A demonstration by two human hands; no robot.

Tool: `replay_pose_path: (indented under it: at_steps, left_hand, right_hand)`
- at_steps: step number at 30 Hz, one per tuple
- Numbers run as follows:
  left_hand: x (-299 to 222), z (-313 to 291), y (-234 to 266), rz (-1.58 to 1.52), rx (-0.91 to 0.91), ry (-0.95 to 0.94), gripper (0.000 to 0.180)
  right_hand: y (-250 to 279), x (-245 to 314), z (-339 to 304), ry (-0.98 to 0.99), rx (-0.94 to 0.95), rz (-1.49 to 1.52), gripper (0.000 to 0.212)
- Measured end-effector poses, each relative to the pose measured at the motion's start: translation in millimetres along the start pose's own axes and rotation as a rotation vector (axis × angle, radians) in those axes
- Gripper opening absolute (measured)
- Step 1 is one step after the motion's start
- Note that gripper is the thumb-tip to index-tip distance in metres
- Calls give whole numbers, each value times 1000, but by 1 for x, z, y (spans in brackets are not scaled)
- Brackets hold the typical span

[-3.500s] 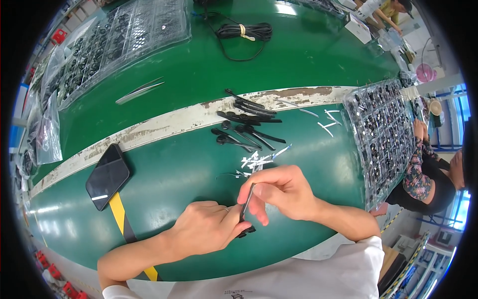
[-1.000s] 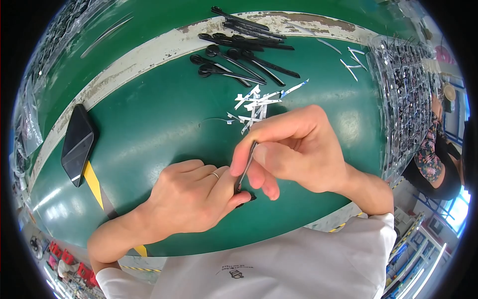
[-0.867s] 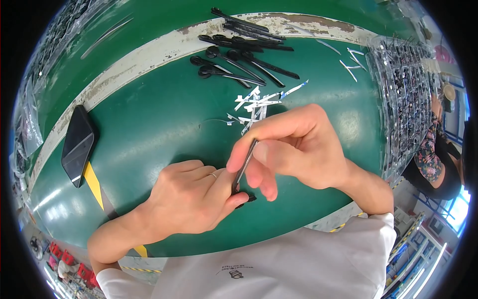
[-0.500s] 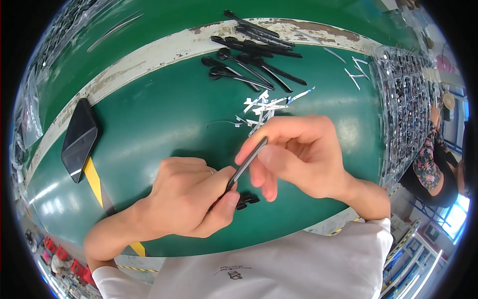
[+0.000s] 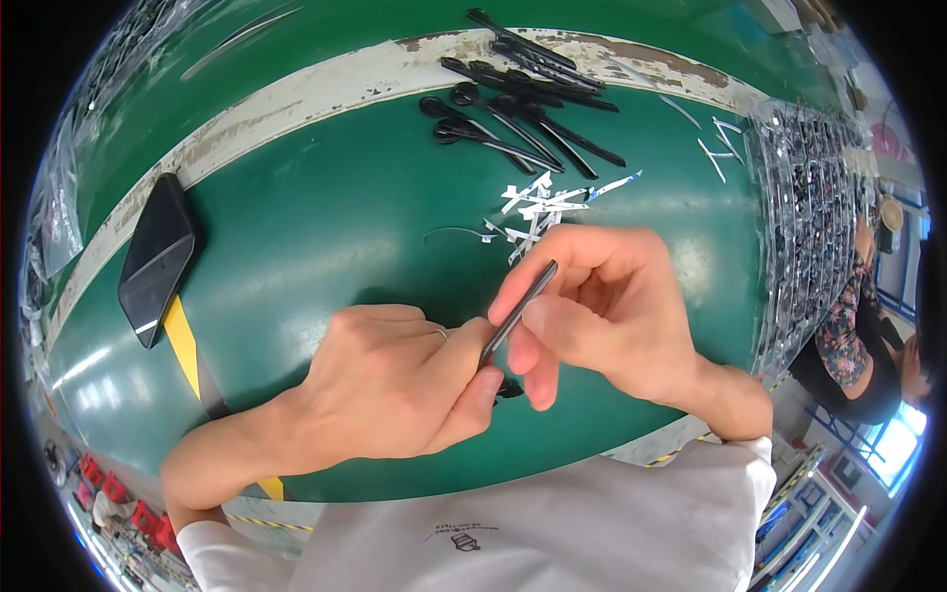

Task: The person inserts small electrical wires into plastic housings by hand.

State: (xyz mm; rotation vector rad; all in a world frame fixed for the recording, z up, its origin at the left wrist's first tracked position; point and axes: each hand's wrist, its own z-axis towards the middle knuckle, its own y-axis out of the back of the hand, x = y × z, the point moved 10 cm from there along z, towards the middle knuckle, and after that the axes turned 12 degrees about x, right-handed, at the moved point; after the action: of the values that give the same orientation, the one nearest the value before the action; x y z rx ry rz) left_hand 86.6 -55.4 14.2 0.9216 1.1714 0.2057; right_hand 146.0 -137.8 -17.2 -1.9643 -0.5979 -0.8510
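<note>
A slim black strip-shaped part (image 5: 518,314) slants between my two hands, its upper end toward the far right. My left hand (image 5: 395,380) is closed, pinching the lower end between thumb and forefinger. Thumb and forefinger of my right hand (image 5: 617,321) close on the upper end, while the other fingers curl loosely below. Small black pieces (image 5: 508,388) on the green table (image 5: 296,266) are partly hidden behind my hands. Just beyond my right hand lies a loose heap of narrow white strips (image 5: 538,209), some with blue tips.
Several long black parts with rounded ends (image 5: 533,109) lie at the far side, some across the worn pale ledge (image 5: 326,84). A black phone-like slab (image 5: 158,261) sits at left. Stacked clear trays (image 5: 804,227) line the right edge, beyond which a person's flowered sleeve (image 5: 843,326) shows.
The view has shifted slightly, so the table items appear a little further right. Both hands keep their pinch on the black strip, with almost the same pose.
</note>
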Motion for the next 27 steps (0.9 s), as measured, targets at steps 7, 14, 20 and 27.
replay_pose_path:
  at_steps: [7, 14, 20, 27]
  left_hand:
    - [-2, -3, -2, 24, 1, -18, 13]
    - [-8, -4, -1, 77, -44, -60, 23]
    - [-8, -3, -1, 88, -36, -62, 22]
    - [-8, -3, 0, 77, -45, -46, 20]
  right_hand:
    - [-4, -9, 0, -62, 0, 5, 10]
    - [-8, -9, -1, -19, 53, -63, 11]
    - [-7, -9, 0, -7, 57, -79, 13]
    - [-7, -6, -1, -33, 51, -58, 13]
